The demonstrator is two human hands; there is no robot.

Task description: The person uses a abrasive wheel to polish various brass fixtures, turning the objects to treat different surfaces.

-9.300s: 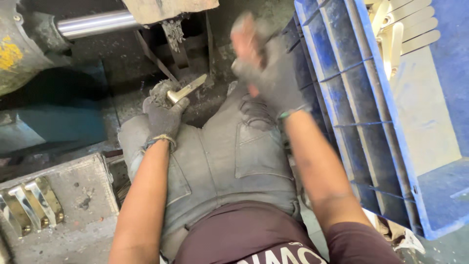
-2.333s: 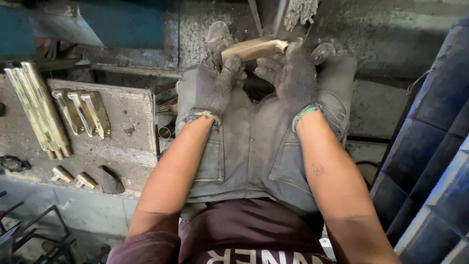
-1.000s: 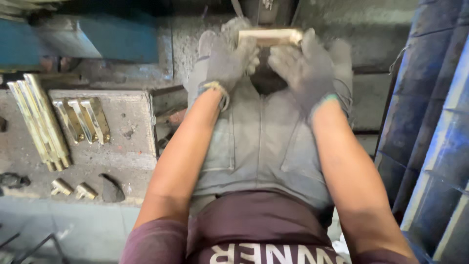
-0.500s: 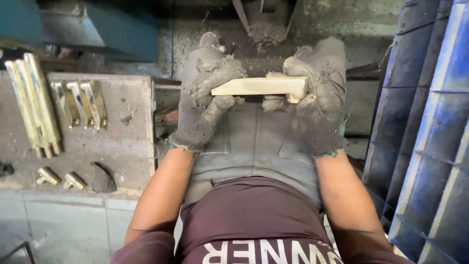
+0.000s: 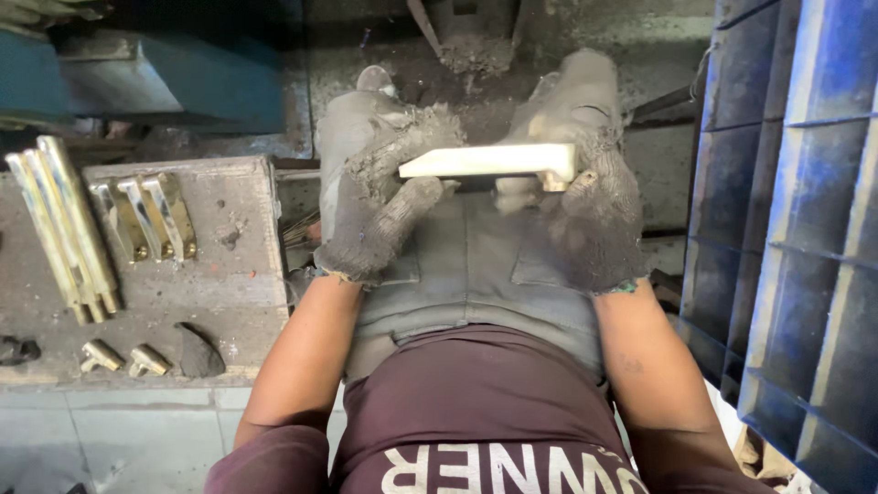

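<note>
Both gloved hands, left hand [image 5: 384, 183] and right hand [image 5: 581, 197], grasp the pale brass bar [image 5: 489, 162] by its ends; it now sits lower, level above the lap, compared with a second ago.

A grimy concrete slab [image 5: 183, 302] lies at left, bearing brass pieces [image 5: 142, 215] and long brass rods [image 5: 59, 229]. Blue crates [image 5: 796, 229] stand at right. Pale tiled floor [image 5: 110, 430] shows below, and a teal machine body [image 5: 183, 82] above.

3 long brass bars [image 5: 62, 229], 3 short [image 5: 146, 218].
</note>
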